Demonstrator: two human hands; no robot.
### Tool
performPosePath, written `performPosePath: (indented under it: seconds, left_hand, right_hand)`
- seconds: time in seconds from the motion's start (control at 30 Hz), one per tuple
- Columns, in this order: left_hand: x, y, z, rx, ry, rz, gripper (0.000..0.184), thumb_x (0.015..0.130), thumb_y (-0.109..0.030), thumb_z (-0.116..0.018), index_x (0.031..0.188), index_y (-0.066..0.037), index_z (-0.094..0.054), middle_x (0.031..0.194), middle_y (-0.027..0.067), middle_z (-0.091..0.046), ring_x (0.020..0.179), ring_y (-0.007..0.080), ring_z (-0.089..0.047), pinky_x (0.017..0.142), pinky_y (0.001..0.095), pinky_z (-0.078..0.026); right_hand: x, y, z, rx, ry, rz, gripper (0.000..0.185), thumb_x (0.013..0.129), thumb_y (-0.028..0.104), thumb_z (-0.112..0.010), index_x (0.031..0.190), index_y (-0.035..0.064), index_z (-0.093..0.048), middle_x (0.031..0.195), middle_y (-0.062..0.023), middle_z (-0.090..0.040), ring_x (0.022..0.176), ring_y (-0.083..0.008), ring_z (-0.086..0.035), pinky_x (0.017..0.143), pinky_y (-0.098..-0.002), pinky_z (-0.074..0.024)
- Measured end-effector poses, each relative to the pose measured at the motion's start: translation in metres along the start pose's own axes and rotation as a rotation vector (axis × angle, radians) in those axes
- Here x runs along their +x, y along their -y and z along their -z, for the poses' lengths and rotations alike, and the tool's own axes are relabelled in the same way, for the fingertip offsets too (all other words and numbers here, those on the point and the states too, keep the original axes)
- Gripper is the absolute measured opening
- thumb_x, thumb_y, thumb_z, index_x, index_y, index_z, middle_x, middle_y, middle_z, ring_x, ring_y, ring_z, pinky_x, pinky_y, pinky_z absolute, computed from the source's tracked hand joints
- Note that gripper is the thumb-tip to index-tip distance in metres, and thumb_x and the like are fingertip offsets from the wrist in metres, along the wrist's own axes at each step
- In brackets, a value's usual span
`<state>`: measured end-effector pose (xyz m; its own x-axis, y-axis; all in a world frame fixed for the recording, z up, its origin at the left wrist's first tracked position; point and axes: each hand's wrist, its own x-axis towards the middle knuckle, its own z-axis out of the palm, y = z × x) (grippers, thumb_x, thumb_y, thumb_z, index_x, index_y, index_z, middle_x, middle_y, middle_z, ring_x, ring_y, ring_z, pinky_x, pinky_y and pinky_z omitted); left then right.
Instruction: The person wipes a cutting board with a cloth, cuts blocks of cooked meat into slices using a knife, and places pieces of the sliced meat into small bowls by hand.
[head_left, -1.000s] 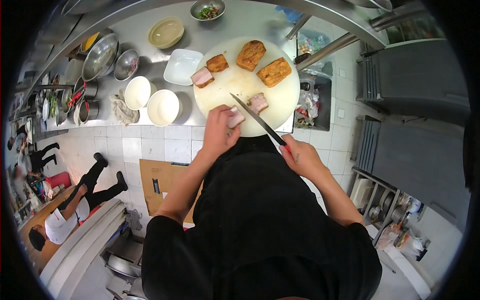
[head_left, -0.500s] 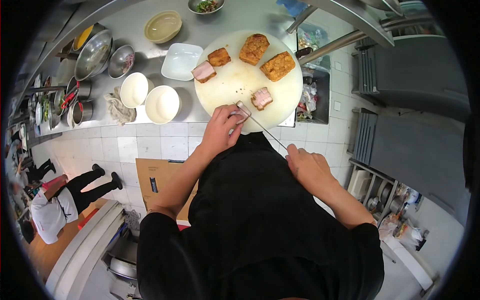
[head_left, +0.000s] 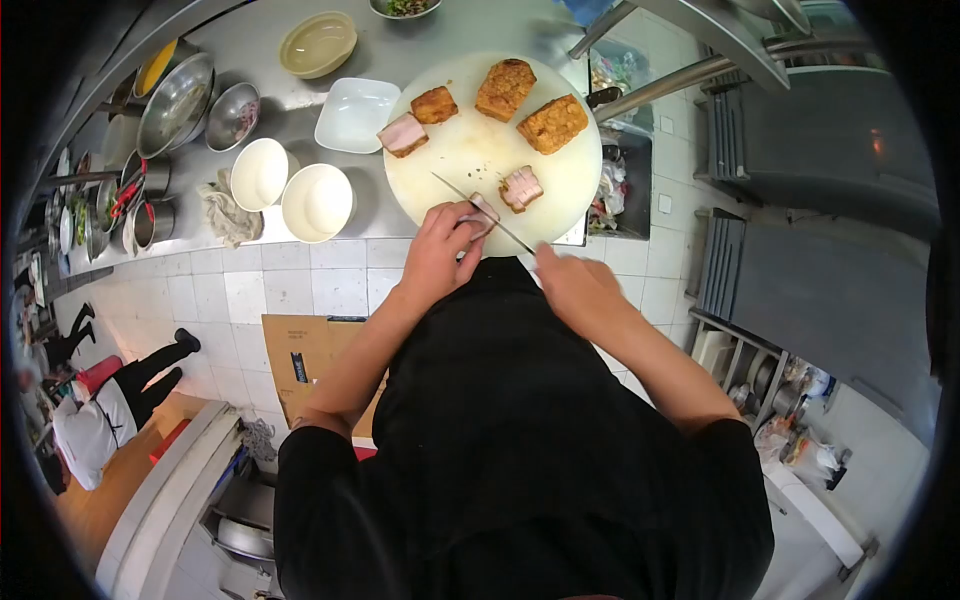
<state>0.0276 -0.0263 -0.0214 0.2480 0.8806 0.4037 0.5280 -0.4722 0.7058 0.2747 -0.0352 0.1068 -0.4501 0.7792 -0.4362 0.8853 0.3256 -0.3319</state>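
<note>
At the near edge of a round white cutting board (head_left: 572, 195), my left hand (head_left: 436, 245) holds down a piece of pork belly (head_left: 484, 208) with curled fingers. My right hand (head_left: 580, 290) is wrapped round the handle of a knife (head_left: 515, 238). Its thin blade slants across the pork beside my left fingertips, the tip pointing to the far left. Just right of the blade lies a cut pork portion (head_left: 521, 188), scored into small pieces. Farther back sit two browned pork blocks (head_left: 506, 90) (head_left: 553, 124), a smaller browned chunk (head_left: 434, 105) and a pale-sided one (head_left: 403, 135).
Left of the board stand a white square dish (head_left: 357, 115), two white bowls (head_left: 318, 203) (head_left: 263, 174), a beige bowl (head_left: 318, 45), metal bowls (head_left: 177, 105) and a cloth (head_left: 232, 212). Another handle (head_left: 603, 97) juts past the board's right edge. A person (head_left: 100, 430) is at far left.
My right hand has moved left and forward, pushing the knife blade farther across the pork, so its tip now extends beyond my left fingers. My left hand keeps its hold. The view has shifted slightly.
</note>
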Motion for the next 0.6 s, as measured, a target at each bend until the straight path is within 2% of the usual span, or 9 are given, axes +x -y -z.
performPosePath:
  seconds: [0.07, 0.2, 0.3, 0.37, 0.5, 0.6]
  left_hand:
    - [0.000, 0.000, 0.001, 0.013, -0.006, 0.009, 0.028, 0.085, -0.003, -0.083, 0.111, -0.006, -0.073, 0.128, 0.0152, -0.068, 0.117, 0.0398, -0.065, 0.097, 0.0472, -0.056]
    - [0.001, 0.001, 0.002, -0.002, 0.003, 0.005, 0.027, 0.085, -0.003, -0.083, 0.110, -0.006, -0.073, 0.129, 0.0150, -0.068, 0.117, 0.0398, -0.065, 0.097, 0.0475, -0.056]
    - [-0.001, 0.000, 0.000, 0.017, -0.008, -0.004, 0.027, 0.085, -0.004, -0.084, 0.110, -0.006, -0.074, 0.128, 0.0150, -0.068, 0.117, 0.0399, -0.065, 0.098, 0.0477, -0.056]
    - [-0.001, 0.002, 0.000, 0.003, -0.001, 0.004, 0.027, 0.085, -0.003, -0.084, 0.110, -0.007, -0.074, 0.128, 0.0150, -0.069, 0.117, 0.0403, -0.065, 0.098, 0.0480, -0.056]
    - [-0.001, -0.001, 0.001, 0.006, -0.004, -0.017, 0.028, 0.085, -0.002, -0.084, 0.111, -0.006, -0.074, 0.129, 0.0149, -0.069, 0.118, 0.0404, -0.065, 0.099, 0.0483, -0.056]
    - [-0.007, -0.001, 0.002, 0.010, -0.005, 0.009, 0.027, 0.087, -0.004, -0.083, 0.113, -0.006, -0.075, 0.130, 0.0134, -0.069, 0.120, 0.0394, -0.065, 0.102, 0.0471, -0.056]
  right_hand:
    - [0.030, -0.002, -0.022, 0.032, -0.025, 0.041, 0.019, 0.111, 0.021, -0.057, 0.116, 0.0027, -0.053, 0.081, -0.0239, -0.073, 0.079, -0.0493, -0.072, 0.069, -0.0615, -0.0546]
    - [-0.009, -0.009, -0.008, 0.001, -0.001, -0.009, 0.020, 0.112, 0.022, -0.056, 0.117, 0.0032, -0.052, 0.083, -0.0238, -0.073, 0.081, -0.0486, -0.072, 0.070, -0.0614, -0.0549]
    - [-0.004, -0.025, -0.040, 0.025, 0.047, -0.057, 0.017, 0.112, 0.021, -0.051, 0.116, 0.0038, -0.051, 0.085, -0.0246, -0.074, 0.080, -0.0486, -0.074, 0.069, -0.0607, -0.0564]
    - [0.027, -0.037, -0.075, 0.093, -0.033, 0.013, 0.021, 0.113, 0.026, -0.054, 0.118, 0.0055, -0.051, 0.084, -0.0246, -0.073, 0.079, -0.0483, -0.074, 0.069, -0.0620, -0.0559]
    - [0.022, -0.042, -0.069, 0.077, -0.103, 0.055, 0.026, 0.113, 0.030, -0.057, 0.126, 0.0073, -0.052, 0.085, -0.0231, -0.073, 0.079, -0.0471, -0.074, 0.069, -0.0614, -0.0558]
    - [0.006, -0.040, -0.047, 0.120, -0.164, 0.166, 0.032, 0.112, 0.032, -0.061, 0.132, 0.0090, -0.052, 0.085, -0.0211, -0.073, 0.079, -0.0460, -0.074, 0.068, -0.0592, -0.0564]
